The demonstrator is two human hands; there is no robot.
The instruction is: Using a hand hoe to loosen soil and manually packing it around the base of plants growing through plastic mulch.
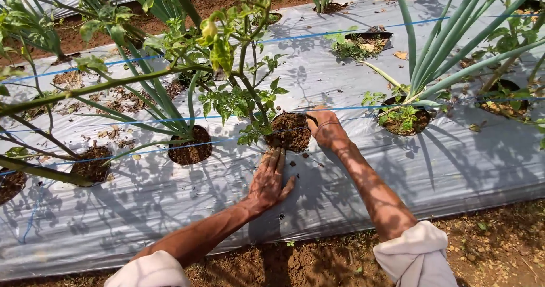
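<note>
So I've got my left hand (271,180) pressed flat, fingers spread, on the grey plastic mulch sheet (352,173), just below the round soil-filled planting hole (290,131) where a leafy green tomato plant (238,94) comes up. My right hand (325,127) is curled at that hole's right rim, touching the dirt. Thin blue strings (170,119) run across the bed, and tall green onion stalks (448,43) stand to the right.

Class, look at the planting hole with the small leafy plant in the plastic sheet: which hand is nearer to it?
Right. The right hand rests on the planting hole's soil edge; the left hand lies flat on the plastic sheet just below it.
</note>
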